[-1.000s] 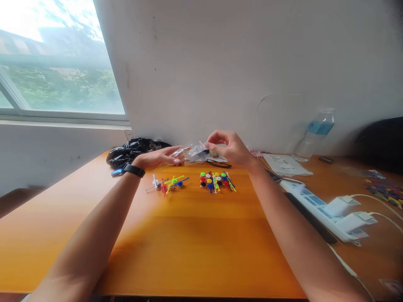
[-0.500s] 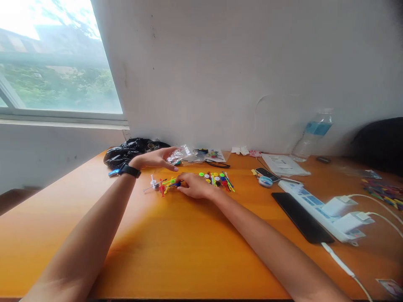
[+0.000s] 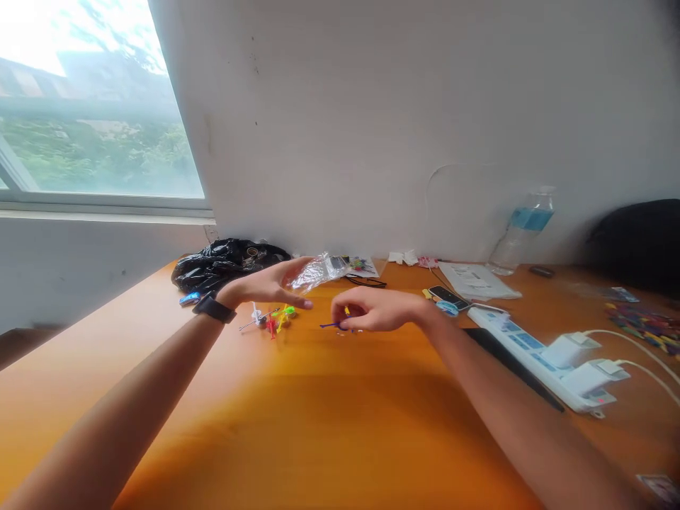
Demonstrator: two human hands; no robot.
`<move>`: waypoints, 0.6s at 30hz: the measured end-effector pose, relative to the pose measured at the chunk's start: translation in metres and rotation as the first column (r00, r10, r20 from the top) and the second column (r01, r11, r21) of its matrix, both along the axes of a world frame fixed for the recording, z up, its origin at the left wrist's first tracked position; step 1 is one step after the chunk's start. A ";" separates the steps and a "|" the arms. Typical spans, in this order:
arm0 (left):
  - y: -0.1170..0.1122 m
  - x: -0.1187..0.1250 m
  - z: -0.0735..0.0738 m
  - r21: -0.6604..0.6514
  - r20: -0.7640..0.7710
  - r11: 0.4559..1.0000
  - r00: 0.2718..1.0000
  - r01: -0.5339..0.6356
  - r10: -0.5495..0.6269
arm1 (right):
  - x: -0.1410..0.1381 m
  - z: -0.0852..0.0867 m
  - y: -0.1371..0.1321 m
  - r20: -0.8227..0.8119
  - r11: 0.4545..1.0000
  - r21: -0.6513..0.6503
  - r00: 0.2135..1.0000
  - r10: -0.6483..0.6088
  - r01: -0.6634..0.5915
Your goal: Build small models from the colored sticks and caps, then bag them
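Note:
My left hand (image 3: 268, 285) is raised a little above the orange table (image 3: 319, 418) and pinches a small clear plastic bag (image 3: 319, 270). My right hand (image 3: 375, 309) hovers beside it with fingers curled on a thin blue plastic pick (image 3: 332, 326). Below the left hand lies a small heap of coloured picks (image 3: 272, 320), white, red, green and yellow. The second group of coloured pieces is hidden behind my right hand.
A black plastic bag (image 3: 226, 260) lies by the wall at the left. To the right are a phone (image 3: 449, 296), papers (image 3: 474, 280), a water bottle (image 3: 520, 230), a white power strip (image 3: 536, 350) with chargers, and a black tablet partly hidden by my forearm.
My right hand went from the bag down to the left heap of picks, took a blue pick and lifted it to the right. My left hand kept the bag and rose slightly.

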State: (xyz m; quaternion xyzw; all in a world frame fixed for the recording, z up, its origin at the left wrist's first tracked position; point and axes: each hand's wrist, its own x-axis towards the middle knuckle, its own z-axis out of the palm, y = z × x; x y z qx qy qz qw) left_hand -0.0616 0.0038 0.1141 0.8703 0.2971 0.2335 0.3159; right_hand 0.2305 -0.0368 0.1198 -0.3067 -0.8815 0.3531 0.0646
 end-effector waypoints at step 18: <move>-0.094 0.048 -0.092 0.460 0.028 0.834 0.944 -0.305 0.330 | 0.038 -0.041 -0.048 -0.580 0.819 -0.323 0.585 -0.567 0.474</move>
